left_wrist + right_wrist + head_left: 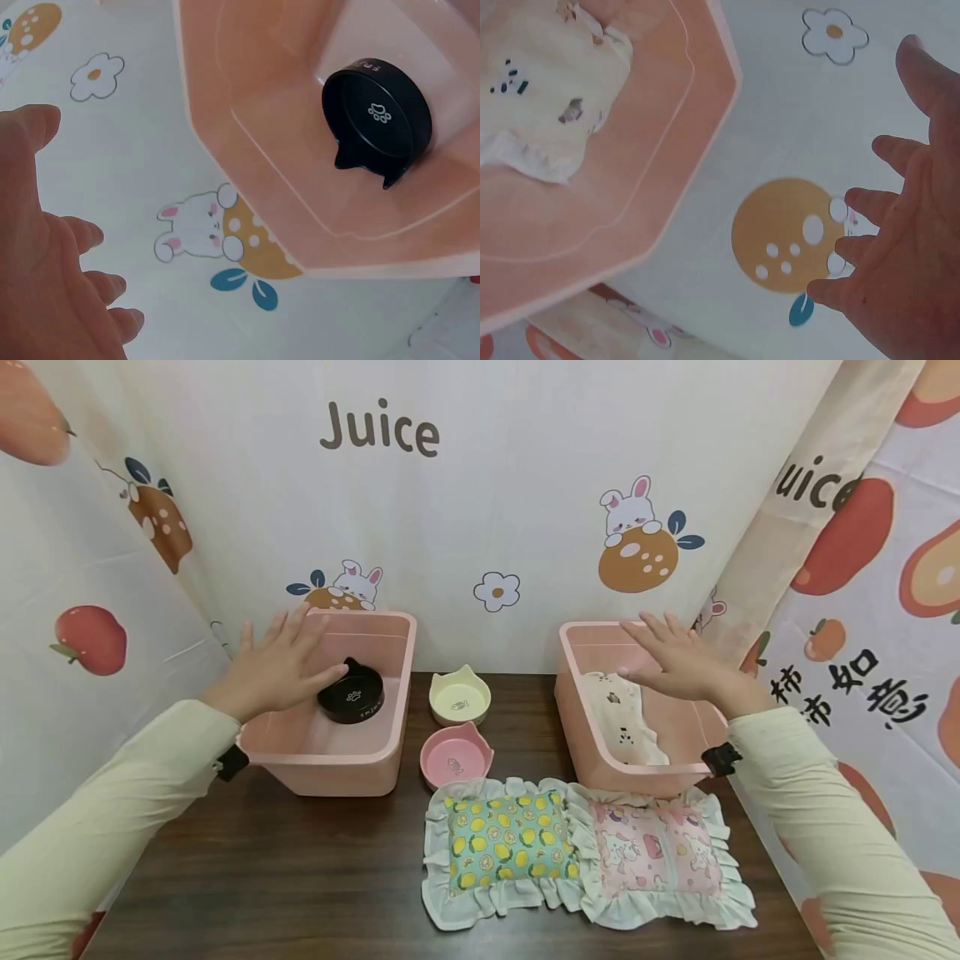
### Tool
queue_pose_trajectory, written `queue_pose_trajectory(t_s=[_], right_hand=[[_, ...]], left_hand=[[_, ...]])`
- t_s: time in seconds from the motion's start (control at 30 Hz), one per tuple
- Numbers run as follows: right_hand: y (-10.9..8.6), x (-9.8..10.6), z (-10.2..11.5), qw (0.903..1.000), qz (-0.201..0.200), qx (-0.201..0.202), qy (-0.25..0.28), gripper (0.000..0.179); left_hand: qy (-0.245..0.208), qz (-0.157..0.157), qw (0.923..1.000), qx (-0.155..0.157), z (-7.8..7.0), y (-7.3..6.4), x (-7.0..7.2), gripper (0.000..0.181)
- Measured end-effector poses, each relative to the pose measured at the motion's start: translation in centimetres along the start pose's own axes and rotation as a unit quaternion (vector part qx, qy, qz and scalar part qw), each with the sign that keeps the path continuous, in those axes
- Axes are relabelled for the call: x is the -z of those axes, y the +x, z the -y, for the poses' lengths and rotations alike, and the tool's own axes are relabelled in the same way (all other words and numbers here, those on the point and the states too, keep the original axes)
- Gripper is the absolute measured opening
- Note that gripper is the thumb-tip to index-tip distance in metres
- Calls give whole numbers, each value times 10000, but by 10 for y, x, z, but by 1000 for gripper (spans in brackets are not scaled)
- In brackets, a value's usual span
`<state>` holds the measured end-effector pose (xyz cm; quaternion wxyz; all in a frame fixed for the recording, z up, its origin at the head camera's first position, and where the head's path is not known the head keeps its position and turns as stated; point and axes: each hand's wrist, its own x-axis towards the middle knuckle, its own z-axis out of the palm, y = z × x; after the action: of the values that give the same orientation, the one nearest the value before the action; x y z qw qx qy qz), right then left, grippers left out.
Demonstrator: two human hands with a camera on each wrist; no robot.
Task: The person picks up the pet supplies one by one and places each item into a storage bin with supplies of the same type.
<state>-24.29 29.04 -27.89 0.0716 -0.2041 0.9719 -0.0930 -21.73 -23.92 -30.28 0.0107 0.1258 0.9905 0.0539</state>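
Note:
My left hand [279, 668] hovers over the left pink bin [386, 752], fingers spread and holding nothing. Inside that bin lies a black cat-eared bowl [351, 693] with a paw print, also seen in the left wrist view. Over the right pink bin [600, 760] my right hand [678, 660] is held out, fingers spread, with nothing in it. A cream cushion with small animal prints [621, 714] rests in the right bin, partly hidden by the bin wall. Each wrist view shows its hand apart from the bin.
Between the bins stand a pale yellow cat-eared bowl [460, 697] and a pink one [454, 758]. In front lie a frilled lemon-print cushion [510, 839] and a frilled pink cushion [645, 852], side by side on the dark wooden table [300, 877]. Printed curtains surround the table.

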Motion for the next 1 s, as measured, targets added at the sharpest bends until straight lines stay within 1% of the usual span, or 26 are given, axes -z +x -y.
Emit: queue_pose_trajectory(t_s=[0.17,0.23,0.3,0.37,0.47,0.6,0.7,0.83,1.0], right_hand=[[10,-20,12,9983,-89,579,76,77],[14,-27,17,9959,-159,870,-174,76],[19,-34,23,9929,-210,1071,-475,77],[24,-41,29,9889,-296,1221,-799,76],[31,-51,40,9871,-251,1299,-904,75],[38,-66,56,9916,41,1222,-411,74],[42,-75,67,9918,169,1264,-101,75],[46,-84,77,9890,243,1458,-88,74],[52,-93,84,9874,380,1533,-16,71]], left_hand=[[43,-52,10000,-28,12,-7,-2,90],[-46,-42,10000,-22,18,-11,-5,91],[-123,-38,9999,12,24,-17,-10,93],[-155,-31,9999,22,31,-22,-15,95],[-159,-87,9998,50,43,-31,-25,97],[-227,-42,9996,150,56,-42,-41,98],[-382,28,9990,209,61,-50,-51,97],[-477,6,9987,202,65,-59,-66,96],[-545,1,9983,208,67,-67,-81,95]])
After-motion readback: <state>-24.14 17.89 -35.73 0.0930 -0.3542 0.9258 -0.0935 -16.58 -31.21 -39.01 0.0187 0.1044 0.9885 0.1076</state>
